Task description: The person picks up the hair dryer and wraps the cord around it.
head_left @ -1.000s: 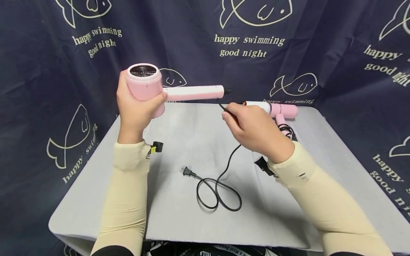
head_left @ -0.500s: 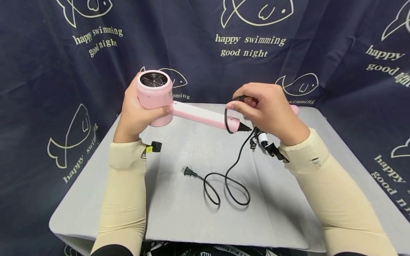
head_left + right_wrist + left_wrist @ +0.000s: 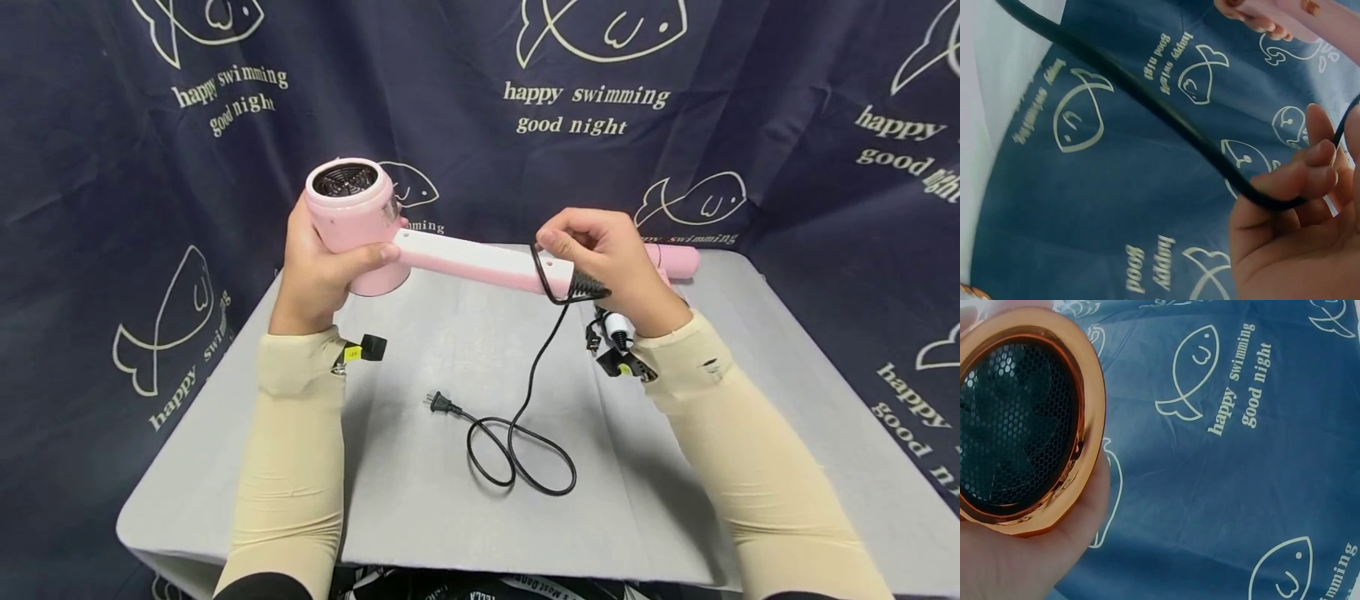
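In the head view my left hand (image 3: 311, 279) grips the barrel of a pink-and-white hair dryer (image 3: 480, 262), thumb across its near side. The dryer is held above the table, handle pointing right and slightly down. A dark grille faces up; the left wrist view shows the other end's mesh inside a copper-coloured ring (image 3: 1092, 425). My right hand (image 3: 618, 271) pinches the black power cord (image 3: 1166, 112) between thumb and fingers beside the handle's end. The cord crosses over the handle there. Its lower part loops on the table, ending in a two-pin plug (image 3: 441, 404).
A second pink hair dryer (image 3: 678, 261) lies at the back right of the grey-covered table (image 3: 420, 508), partly hidden behind my right hand. Its bundled black cord (image 3: 596, 329) shows below that hand. A dark blue fish-print curtain (image 3: 465, 67) surrounds the table.
My right hand has risen from below the handle and brought the cord over it. The handle has tipped from level to slightly downward. The left hand has shifted a little to the right.
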A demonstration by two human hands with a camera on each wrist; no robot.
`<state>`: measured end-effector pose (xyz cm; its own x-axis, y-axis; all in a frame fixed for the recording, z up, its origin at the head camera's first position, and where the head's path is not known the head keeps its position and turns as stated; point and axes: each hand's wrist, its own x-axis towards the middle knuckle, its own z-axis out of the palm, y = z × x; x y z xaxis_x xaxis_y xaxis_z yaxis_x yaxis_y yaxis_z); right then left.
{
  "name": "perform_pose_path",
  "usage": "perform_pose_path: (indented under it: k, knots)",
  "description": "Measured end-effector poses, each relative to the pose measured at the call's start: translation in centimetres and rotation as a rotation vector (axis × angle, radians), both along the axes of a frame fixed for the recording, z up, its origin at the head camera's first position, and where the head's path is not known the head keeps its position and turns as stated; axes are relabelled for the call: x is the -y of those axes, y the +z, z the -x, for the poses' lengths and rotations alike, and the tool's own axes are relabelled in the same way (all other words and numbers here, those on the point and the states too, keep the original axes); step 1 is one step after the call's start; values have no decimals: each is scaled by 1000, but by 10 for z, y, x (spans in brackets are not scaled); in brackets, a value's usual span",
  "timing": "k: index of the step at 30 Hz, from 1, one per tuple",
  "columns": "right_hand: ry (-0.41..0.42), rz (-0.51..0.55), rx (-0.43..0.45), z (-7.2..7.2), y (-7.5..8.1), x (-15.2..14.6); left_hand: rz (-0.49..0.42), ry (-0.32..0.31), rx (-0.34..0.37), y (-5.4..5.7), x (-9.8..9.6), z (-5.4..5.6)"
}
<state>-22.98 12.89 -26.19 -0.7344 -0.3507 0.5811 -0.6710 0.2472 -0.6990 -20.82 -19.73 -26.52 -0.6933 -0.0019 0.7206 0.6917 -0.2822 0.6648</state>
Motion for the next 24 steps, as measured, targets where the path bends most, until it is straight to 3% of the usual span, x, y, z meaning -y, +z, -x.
perform_pose_path:
  k: [4, 7, 11, 14, 20, 24]
  knots:
    - [60, 105, 80, 8, -17, 6, -60, -18, -17, -1, -5, 1]
    - [77, 130, 103, 8, -24, 10, -93, 4, -21, -1, -9, 2]
    - [118, 133, 126, 6, -32, 13, -121, 73, -10, -1, -15, 3]
    - [163, 153, 197, 2, -37, 14, -155, 122, 14, 0, -17, 2]
    - [169, 43, 209, -14, -39, 14, -195, 217, 35, 1, -22, -2]
    - [193, -95, 245, -21, -38, 20, -212, 310, -3, 7, -28, -7]
